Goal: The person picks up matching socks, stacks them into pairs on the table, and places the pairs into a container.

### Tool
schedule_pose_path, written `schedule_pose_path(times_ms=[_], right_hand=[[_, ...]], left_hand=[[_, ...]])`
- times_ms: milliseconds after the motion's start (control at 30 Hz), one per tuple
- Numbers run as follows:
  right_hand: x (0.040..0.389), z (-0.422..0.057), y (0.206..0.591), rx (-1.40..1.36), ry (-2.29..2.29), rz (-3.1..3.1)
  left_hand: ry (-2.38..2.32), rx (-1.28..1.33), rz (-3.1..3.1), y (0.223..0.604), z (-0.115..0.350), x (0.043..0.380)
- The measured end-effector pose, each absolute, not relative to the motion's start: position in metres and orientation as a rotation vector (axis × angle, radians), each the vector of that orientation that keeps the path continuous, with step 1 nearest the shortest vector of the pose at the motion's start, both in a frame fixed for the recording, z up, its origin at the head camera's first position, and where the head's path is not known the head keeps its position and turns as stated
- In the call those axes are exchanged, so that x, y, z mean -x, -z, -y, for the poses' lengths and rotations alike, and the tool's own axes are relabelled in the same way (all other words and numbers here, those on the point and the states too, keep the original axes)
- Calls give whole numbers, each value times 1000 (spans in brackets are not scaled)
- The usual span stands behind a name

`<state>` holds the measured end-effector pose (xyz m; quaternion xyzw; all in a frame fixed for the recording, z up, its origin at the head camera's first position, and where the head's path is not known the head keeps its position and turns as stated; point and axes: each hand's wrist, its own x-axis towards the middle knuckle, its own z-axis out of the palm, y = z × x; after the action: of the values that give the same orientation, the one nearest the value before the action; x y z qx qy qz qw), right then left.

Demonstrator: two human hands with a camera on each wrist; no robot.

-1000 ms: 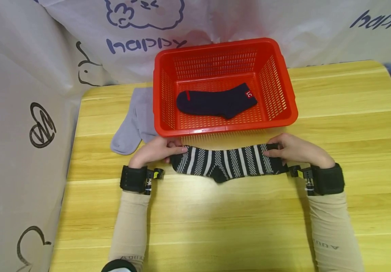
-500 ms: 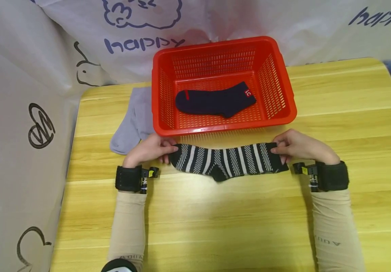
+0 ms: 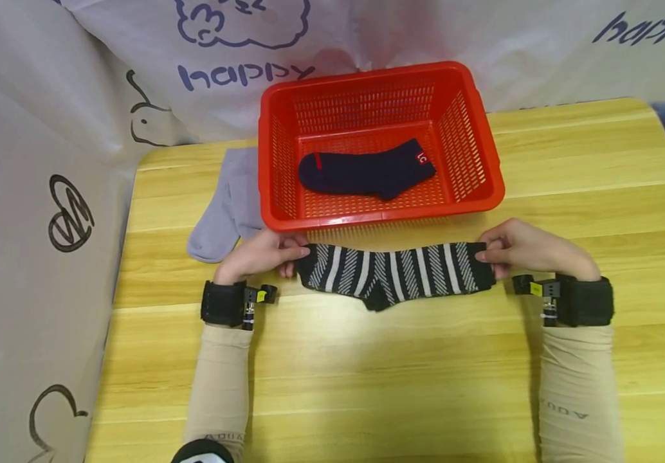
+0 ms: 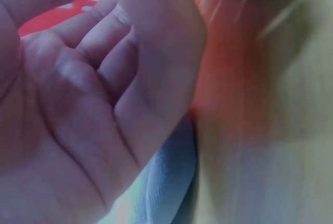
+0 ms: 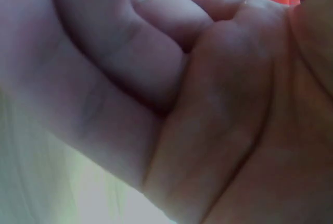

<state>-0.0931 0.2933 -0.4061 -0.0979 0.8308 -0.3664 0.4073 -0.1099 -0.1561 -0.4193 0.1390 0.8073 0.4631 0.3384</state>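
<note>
A black sock with white and grey stripes (image 3: 396, 273) is stretched sideways between both hands in the head view, its heel towards the person. My left hand (image 3: 263, 253) pinches its black toe end between thumb and fingers. At the cuff end, my right hand (image 3: 532, 251) pinches the black band the same way. In the left wrist view the curled fingers of the left hand (image 4: 88, 88) fill much of the picture, with the sock mostly hidden. The right wrist view shows the palm and bent fingers of the right hand (image 5: 208, 94); the sock is hidden there.
A red plastic basket (image 3: 379, 222) stands just beyond the sock, with a dark navy sock (image 3: 361, 173) lying in it. Grey socks (image 3: 222, 212) lie left of the basket, partly covered by it. The wooden table (image 3: 390, 386) backs onto a white printed cloth (image 3: 425, 38).
The right hand has shifted right and slightly away, its grip now nearer the cuff's edge. The left hand moved a little left, then back right, and the striped sock shifted slightly right.
</note>
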Motion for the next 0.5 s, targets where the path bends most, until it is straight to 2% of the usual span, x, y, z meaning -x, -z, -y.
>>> schedule_pose_path(times_ms=[500], right_hand=[[95, -291, 413, 184, 907, -2085]], left_hand=[[-1138, -312, -2164, 423, 154, 110]])
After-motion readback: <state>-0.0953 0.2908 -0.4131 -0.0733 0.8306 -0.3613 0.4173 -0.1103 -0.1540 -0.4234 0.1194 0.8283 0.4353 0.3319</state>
